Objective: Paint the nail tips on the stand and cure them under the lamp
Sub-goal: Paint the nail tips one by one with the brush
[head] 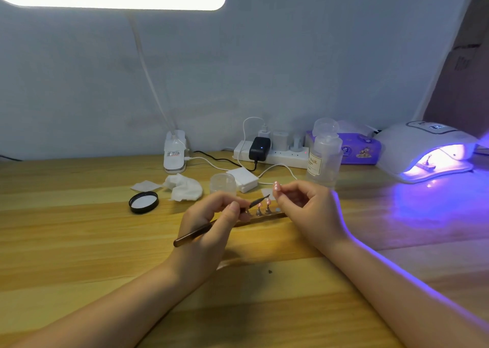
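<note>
Two pink nail tips stand on pegs on the stand, mid-table between the hands. I judge wet polish could smear if the brush slips. My left hand pinches the brush; my right hand, fingers curled, hovers beside, its grip unclear.

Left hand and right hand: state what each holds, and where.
Left hand grips the brush near its bristle end. Right hand: curled, hold cannot be told.

Stand partly hidden behind hands; bottle label blurred; right-edge box cropped.
</note>
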